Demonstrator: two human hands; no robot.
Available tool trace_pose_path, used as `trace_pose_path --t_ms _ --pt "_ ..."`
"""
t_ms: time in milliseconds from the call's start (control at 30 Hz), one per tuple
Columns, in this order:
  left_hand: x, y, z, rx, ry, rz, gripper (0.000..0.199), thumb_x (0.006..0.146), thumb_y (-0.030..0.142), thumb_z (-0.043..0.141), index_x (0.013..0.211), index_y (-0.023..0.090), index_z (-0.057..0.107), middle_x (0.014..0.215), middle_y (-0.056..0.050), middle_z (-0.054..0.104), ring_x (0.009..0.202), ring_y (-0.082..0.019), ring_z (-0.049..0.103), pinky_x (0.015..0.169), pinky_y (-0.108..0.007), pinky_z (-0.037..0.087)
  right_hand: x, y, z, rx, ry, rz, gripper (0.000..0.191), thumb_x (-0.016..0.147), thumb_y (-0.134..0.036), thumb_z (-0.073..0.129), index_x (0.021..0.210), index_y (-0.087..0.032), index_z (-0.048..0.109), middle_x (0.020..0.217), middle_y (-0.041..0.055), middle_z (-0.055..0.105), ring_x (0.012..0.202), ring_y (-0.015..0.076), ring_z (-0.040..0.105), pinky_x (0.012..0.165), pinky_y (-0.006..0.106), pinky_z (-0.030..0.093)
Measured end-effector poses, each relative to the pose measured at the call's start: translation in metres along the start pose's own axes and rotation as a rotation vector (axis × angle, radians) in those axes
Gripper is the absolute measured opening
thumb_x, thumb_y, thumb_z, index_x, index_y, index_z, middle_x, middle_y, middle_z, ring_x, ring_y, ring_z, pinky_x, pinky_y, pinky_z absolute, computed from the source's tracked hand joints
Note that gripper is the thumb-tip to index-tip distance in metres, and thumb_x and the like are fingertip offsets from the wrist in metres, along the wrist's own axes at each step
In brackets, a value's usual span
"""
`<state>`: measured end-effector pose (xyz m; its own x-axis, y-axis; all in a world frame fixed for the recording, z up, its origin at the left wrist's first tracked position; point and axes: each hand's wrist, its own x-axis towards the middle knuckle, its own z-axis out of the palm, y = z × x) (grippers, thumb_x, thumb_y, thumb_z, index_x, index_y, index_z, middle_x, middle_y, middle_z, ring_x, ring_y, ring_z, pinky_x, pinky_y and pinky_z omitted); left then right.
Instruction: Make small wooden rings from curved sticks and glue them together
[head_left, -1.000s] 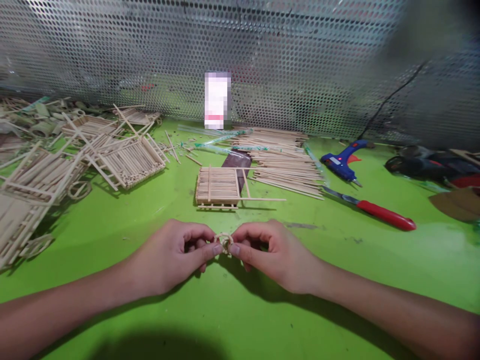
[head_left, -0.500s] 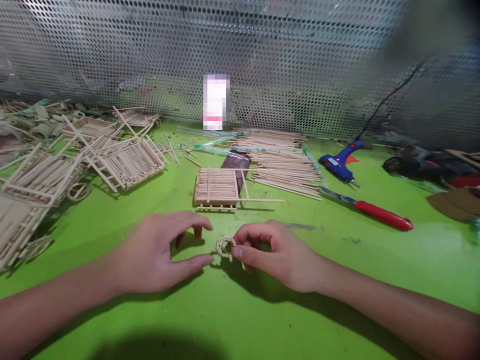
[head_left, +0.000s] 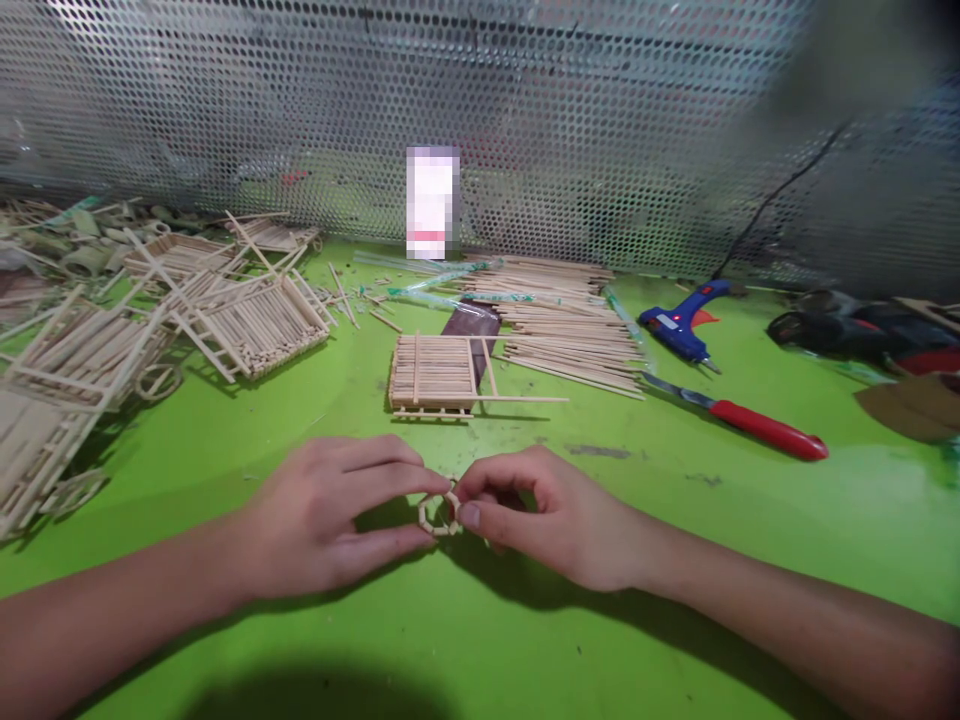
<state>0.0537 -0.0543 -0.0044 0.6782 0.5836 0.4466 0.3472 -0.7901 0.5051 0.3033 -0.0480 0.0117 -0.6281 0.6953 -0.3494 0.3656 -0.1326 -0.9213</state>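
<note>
Between my hands is a small wheel rim [head_left: 426, 523], a ring of short pale wooden pieces joined end to end. My right hand [head_left: 551, 520] pinches its right side between thumb and forefinger. Spanning the ring from the left, my left hand [head_left: 319, 520] has a fingertip at its top and the thumb at its bottom. Part of the rim is hidden behind the right fingers. Just beyond lies a small cart body [head_left: 442, 370] made of thin sticks, its long shafts pointing right.
Several stick carts [head_left: 262, 325] crowd the left side. Behind the near cart are loose sticks [head_left: 555, 320] and a dark block [head_left: 469, 325]. To the right lie a blue glue gun [head_left: 682, 322] and a red-handled knife [head_left: 765, 428]. A perforated metal screen [head_left: 562, 130] stands at the back.
My left hand has moved right and closed its thumb and finger onto the rim. The rim has turned and shifted slightly toward me, still in my right hand.
</note>
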Motion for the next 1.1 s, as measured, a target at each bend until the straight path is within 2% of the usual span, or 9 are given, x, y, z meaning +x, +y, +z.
trace_pose_path --t_ms 167,233,300,400,667,767,1100 --pt "0.000 -0.002 0.002 0.001 0.010 -0.042 0.030 0.096 0.032 0.072 0.124 0.022 0.064 0.103 -0.003 0.075 0.083 -0.013 0.072 0.069 -0.023 0.057 0.000 0.004 -0.001 0.034 0.018 0.006 0.029 0.089 -0.045 0.074 0.088 -0.016 0.071 0.066 -0.0030 0.060 0.056 0.0104 0.047 0.051 0.023 0.033" --pt "0.000 -0.003 0.001 0.079 0.061 0.025 0.028 0.097 0.031 0.070 0.123 0.021 0.064 0.102 -0.003 0.075 0.080 -0.013 0.071 0.065 -0.023 0.056 0.000 0.004 -0.001 0.051 0.019 0.027 0.031 0.089 -0.047 0.074 0.088 -0.016 0.070 0.066 -0.0028 0.060 0.055 0.0105 0.047 0.051 0.024 0.034" --pt "0.000 -0.003 -0.002 0.185 0.109 0.153 0.018 0.099 0.024 0.067 0.116 0.020 0.066 0.097 -0.002 0.076 0.073 -0.011 0.068 0.059 -0.023 0.052 0.000 0.004 -0.001 0.066 0.028 0.043 0.034 0.088 -0.049 0.074 0.088 -0.016 0.070 0.065 -0.0027 0.059 0.055 0.0105 0.046 0.052 0.024 0.034" --pt "-0.002 -0.004 -0.007 0.302 0.116 0.330 0.012 0.099 0.015 0.062 0.108 0.017 0.070 0.095 -0.003 0.077 0.065 -0.011 0.064 0.055 -0.026 0.047 0.001 0.002 0.000 0.096 0.029 0.059 0.036 0.086 -0.051 0.075 0.088 -0.015 0.070 0.065 -0.0030 0.059 0.055 0.0100 0.045 0.052 0.024 0.033" --pt "-0.006 -0.006 -0.011 0.433 0.106 0.462 0.025 0.093 0.010 0.064 0.115 0.017 0.072 0.109 -0.006 0.080 0.074 -0.016 0.071 0.059 -0.030 0.054 0.001 0.004 0.003 0.178 0.031 0.054 0.033 0.083 -0.048 0.079 0.087 -0.016 0.069 0.065 -0.0038 0.059 0.055 0.0094 0.047 0.052 0.024 0.034" --pt "-0.007 -0.008 -0.011 0.422 0.077 0.461 0.028 0.094 0.009 0.061 0.119 0.017 0.071 0.112 -0.007 0.079 0.075 -0.016 0.071 0.060 -0.030 0.056 0.001 0.006 0.004 0.179 0.038 0.039 0.032 0.083 -0.046 0.079 0.087 -0.016 0.069 0.065 -0.0038 0.059 0.056 0.0096 0.048 0.052 0.024 0.035" --pt "-0.009 -0.007 -0.008 0.351 0.093 0.397 0.024 0.096 0.011 0.062 0.118 0.019 0.071 0.108 -0.005 0.080 0.077 -0.015 0.073 0.063 -0.027 0.057 0.001 0.004 0.004 0.175 0.045 0.020 0.029 0.084 -0.043 0.079 0.086 -0.016 0.068 0.065 -0.0041 0.059 0.057 0.0100 0.049 0.054 0.024 0.036"
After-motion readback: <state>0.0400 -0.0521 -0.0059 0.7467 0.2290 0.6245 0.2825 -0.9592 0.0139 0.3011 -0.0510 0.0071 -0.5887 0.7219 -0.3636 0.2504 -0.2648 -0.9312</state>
